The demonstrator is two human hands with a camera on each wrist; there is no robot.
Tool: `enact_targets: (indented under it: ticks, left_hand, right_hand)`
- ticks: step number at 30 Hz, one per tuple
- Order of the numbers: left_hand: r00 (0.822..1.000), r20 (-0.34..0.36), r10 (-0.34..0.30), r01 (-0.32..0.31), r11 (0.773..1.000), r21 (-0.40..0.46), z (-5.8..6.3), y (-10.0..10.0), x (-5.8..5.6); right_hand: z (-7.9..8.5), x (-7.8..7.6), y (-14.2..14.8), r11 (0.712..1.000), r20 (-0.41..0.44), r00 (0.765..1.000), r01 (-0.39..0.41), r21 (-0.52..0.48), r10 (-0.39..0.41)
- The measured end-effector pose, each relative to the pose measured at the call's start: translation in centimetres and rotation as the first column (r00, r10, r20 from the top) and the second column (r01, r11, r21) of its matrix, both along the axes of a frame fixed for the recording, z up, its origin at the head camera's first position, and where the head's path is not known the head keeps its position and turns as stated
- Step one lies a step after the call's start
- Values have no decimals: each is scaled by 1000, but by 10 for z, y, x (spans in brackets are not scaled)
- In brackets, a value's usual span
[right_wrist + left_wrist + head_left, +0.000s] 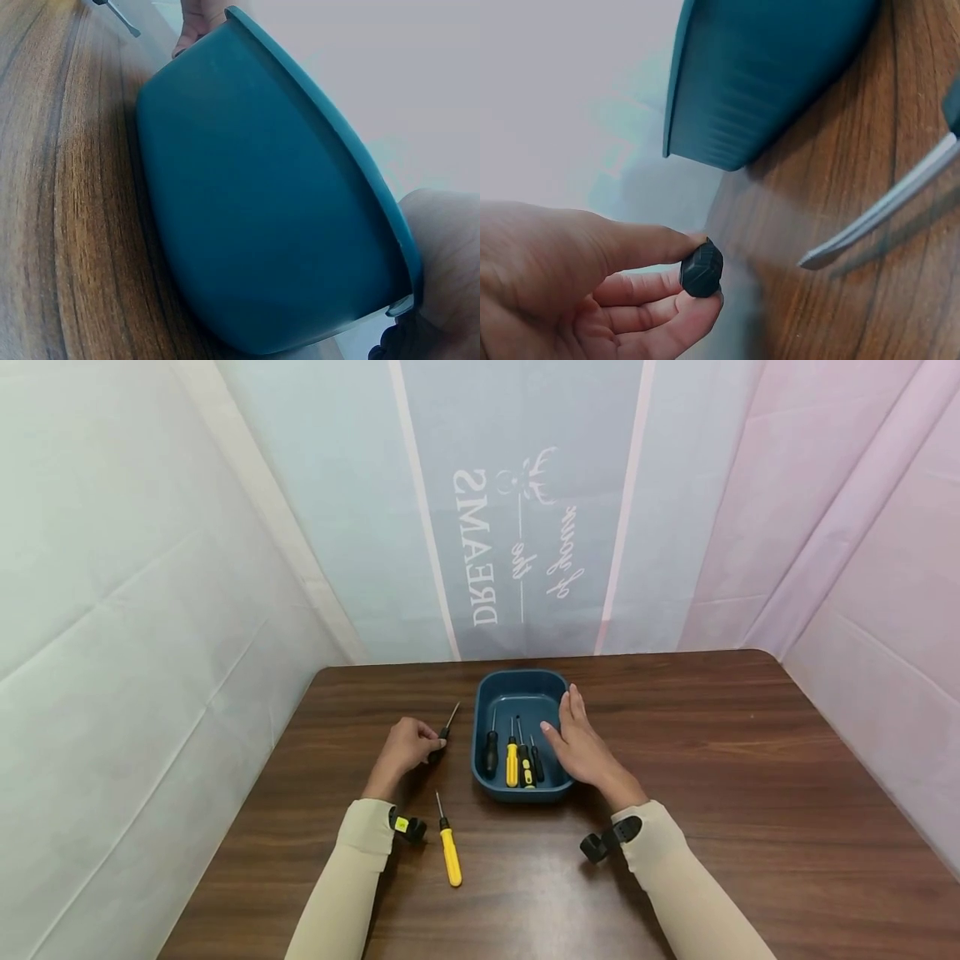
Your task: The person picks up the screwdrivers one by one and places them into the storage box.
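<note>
My left hand [408, 745] pinches the black handle of a screwdriver [444, 732] between thumb and fingers, left of a blue tub [522, 795]. In the left wrist view the handle's end [702, 268] shows at the fingertips. My right hand [588, 753] lies along the tub's right rim, fingers straight and thumb over the edge. Inside the tub lie a black screwdriver [491, 752], a yellow-handled screwdriver [512, 764], a black-and-yellow screwdriver [527, 768] and a small black screwdriver [537, 762]. Another yellow-handled screwdriver [450, 853] lies on the table.
The brown wooden table [712, 760] extends to both sides of the tub. Behind it hangs a pale printed cloth [525, 527], with white cloth walls at left [150, 610] and right. A strapped black camera sits on each wrist.
</note>
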State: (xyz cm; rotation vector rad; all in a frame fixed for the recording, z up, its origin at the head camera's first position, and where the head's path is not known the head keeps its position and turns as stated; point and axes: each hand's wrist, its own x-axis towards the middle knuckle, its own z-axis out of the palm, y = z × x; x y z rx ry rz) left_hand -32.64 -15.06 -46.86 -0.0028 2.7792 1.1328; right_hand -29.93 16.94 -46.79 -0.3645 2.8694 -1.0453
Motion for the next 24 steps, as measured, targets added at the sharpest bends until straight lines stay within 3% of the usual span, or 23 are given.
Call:
enact_targets:
  ticks: [7, 15, 24]
  left_hand:
    - [1000, -2, -22, 23, 996, 87, 9, -1, 1]
    - [998, -14, -54, 55, 986, 160, 27, 4, 5]
    - [999, 3, -45, 43, 978, 206, 41, 12, 12]
  right_hand:
    - [1, 0, -1, 1000, 3, 1000, -2, 1, 2]
    - [1, -1, 0, 1000, 4, 1000, -9, -1, 9]
    - [2, -3, 0, 1000, 8, 1000, -2, -2, 2]
